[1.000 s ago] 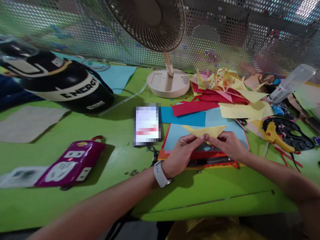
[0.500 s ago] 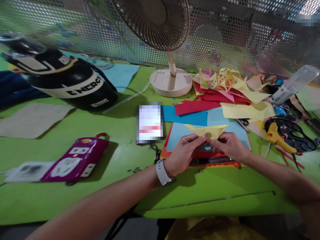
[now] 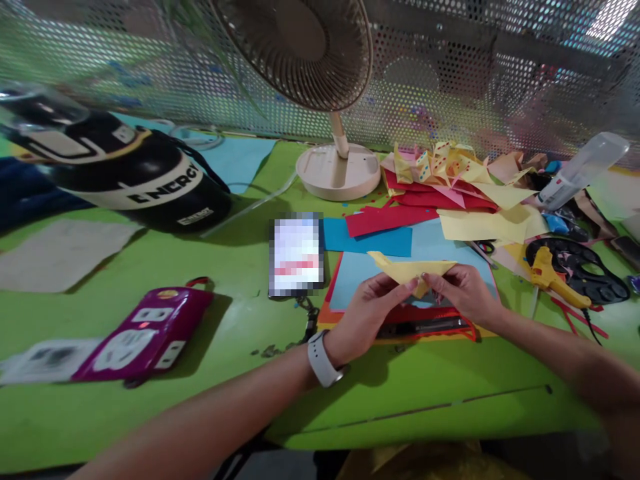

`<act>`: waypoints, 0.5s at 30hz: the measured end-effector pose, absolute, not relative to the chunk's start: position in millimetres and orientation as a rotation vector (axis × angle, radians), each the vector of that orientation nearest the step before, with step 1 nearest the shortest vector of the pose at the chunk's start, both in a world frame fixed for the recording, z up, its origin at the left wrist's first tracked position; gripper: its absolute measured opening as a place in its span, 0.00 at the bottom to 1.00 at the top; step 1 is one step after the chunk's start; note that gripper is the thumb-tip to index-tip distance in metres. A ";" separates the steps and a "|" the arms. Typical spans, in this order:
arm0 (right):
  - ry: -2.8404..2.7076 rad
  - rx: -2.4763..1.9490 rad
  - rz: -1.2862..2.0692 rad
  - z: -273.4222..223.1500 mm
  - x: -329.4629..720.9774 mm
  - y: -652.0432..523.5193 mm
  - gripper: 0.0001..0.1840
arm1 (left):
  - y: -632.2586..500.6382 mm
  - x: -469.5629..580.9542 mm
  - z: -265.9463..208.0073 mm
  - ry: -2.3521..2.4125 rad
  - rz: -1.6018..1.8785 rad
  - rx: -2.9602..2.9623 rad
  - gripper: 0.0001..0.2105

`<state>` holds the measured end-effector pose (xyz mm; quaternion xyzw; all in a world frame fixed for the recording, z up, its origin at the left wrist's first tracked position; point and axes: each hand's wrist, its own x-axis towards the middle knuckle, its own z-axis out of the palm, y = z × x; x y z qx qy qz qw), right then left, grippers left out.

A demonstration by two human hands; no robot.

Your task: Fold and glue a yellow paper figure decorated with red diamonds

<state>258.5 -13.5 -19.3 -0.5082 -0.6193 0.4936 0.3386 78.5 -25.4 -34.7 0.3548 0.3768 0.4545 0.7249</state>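
Observation:
Between my two hands is a piece of folded yellow paper (image 3: 413,268), with a flap pointing down in the middle and a raised tip at its left end. My left hand (image 3: 373,310), a white watch (image 3: 323,360) on its wrist, pinches the paper with its thumb on the near side. Opposite, my right hand (image 3: 465,297) grips the right part, its thumb close to the left thumb. Below the hands lie light blue sheets (image 3: 350,273) over orange and red ones. A dark, long tool (image 3: 425,325) rests along their near edge.
A phone (image 3: 296,257) lies left of the sheets, and a purple power strip (image 3: 150,330) farther left. A black bottle (image 3: 150,177) and a fan base (image 3: 340,177) stand behind. Paper scraps (image 3: 445,177), scissors (image 3: 483,252) and a yellow glue gun (image 3: 555,277) are at right.
The yellow paper has tilted, and its middle flap now shows between the thumbs. Both hands keep their hold on it. The whole view has shifted slightly.

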 end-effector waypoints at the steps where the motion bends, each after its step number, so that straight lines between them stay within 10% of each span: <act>1: -1.613 -1.331 1.271 -20.5 258.0 -14.1 0.29 | -26.1 78.5 -34.3 0.825 0.991 0.807 0.14; 15: -1.669 -1.233 1.225 -17.7 261.7 -11.8 0.31 | -25.5 73.2 -27.5 0.939 0.740 0.962 0.18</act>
